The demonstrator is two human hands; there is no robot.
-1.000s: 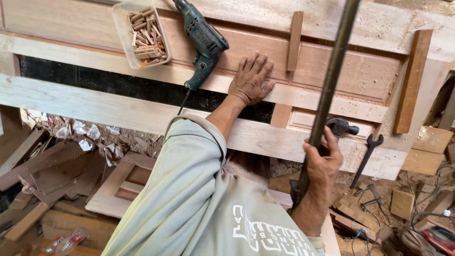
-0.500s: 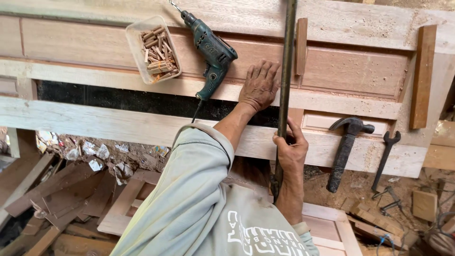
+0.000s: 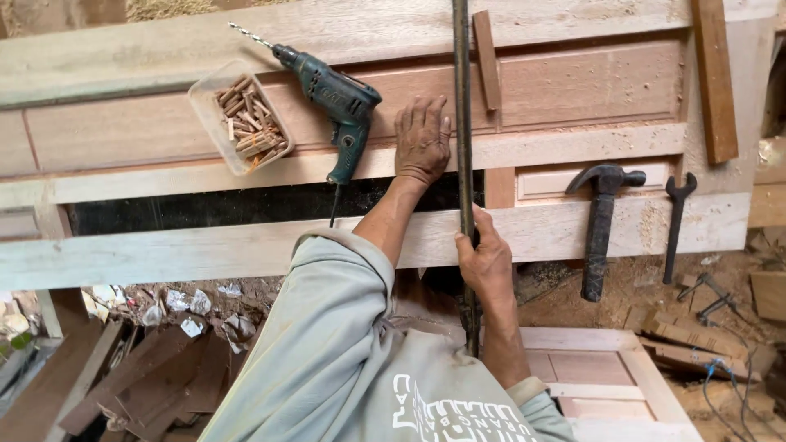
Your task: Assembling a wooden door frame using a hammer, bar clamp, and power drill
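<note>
my right hand grips the long metal bar; my left hand lies flat and open on the wooden door frame. if the bar slips, it could pinch those spread fingers.

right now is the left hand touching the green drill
Apart. The head view shows the left hand flat on the wooden panel, with a strip of bare wood between it and the green drill.

Your left hand is lying flat, palm down, fingers spread, with the arm stretching forward in a grey sleeve. Your right hand is curling closed in a grip, forearm bare.
</note>
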